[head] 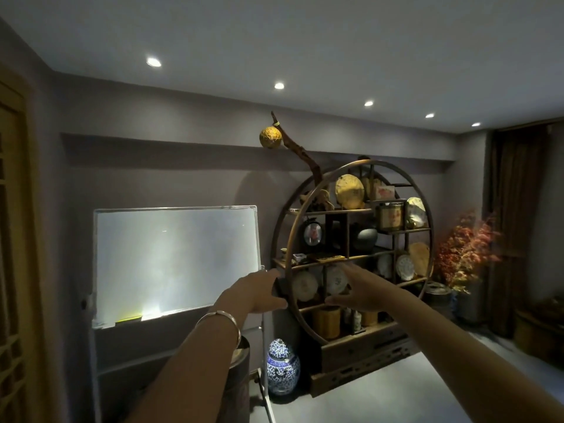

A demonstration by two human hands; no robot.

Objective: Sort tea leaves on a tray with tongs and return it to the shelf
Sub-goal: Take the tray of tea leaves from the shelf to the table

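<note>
A round wooden display shelf [308,190] stands against the back wall. On its middle board lies a flat dark tray [329,257] with something yellowish on it; I cannot make out tea leaves or tongs. Both my arms stretch toward the shelf, just below that board. My left hand [259,293] is at the ring's left edge, fingers above and thumb below, and I see nothing held in it. My right hand [355,290] is in front of the plates, fingers spread and empty. The two hands are apart with nothing between them.
Plates, jars and round cakes fill the shelf's compartments. A whiteboard [175,261] on a stand is to the left, with a blue-and-white jar [281,369] on the floor between it and the shelf. A red dried plant [464,248] and dark curtains are on the right.
</note>
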